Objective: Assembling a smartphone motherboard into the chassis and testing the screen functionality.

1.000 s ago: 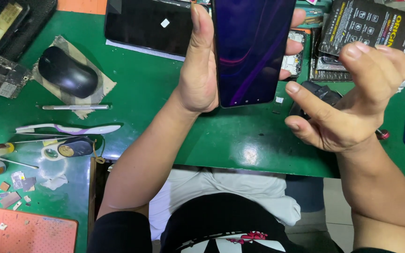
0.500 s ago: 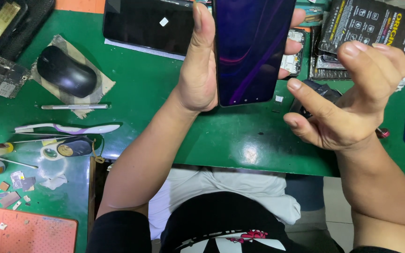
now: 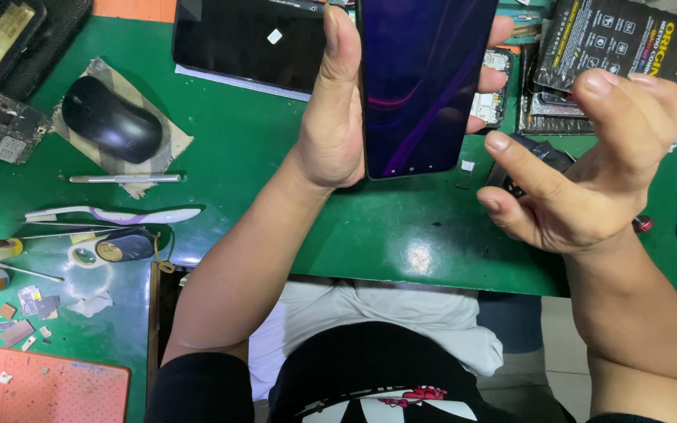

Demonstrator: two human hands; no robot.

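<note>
- The left hand [image 3: 331, 117] grips a smartphone [image 3: 425, 78] by its long edges, thumb up one side and fingertips curled round the other; the phone is held upright above the green counter [image 3: 260, 149], its dark screen showing a faint purple sheen.
- The right hand [image 3: 589, 172] holds nothing that I can see; its fingers are loosely curled, forefinger and thumb pointing toward the phone's lower corner but apart from it.
- Over the last second very little has changed; the phone has stayed in the same grip at the same height, and the right hand has only shifted slightly, keeping near the phone without touching it; this looks like a pause to inspect the screen rather than work on it.
- Just under the right hand lies a small black object [image 3: 538, 157], possibly a tool or a part; it is too hidden to tell.
- Behind the phone a dark tablet [image 3: 252, 39] lies flat; a phone's opened back [image 3: 491, 98] and dark packets [image 3: 620, 39] sit to the right.
- To the left, well apart: a black computer mouse [image 3: 111, 117] on a scrap of pad, a thin metal tool [image 3: 123, 178], a white and purple pry tool [image 3: 111, 215], a roll of tape [image 3: 111, 247] and an orange mat [image 3: 48, 388].
</note>
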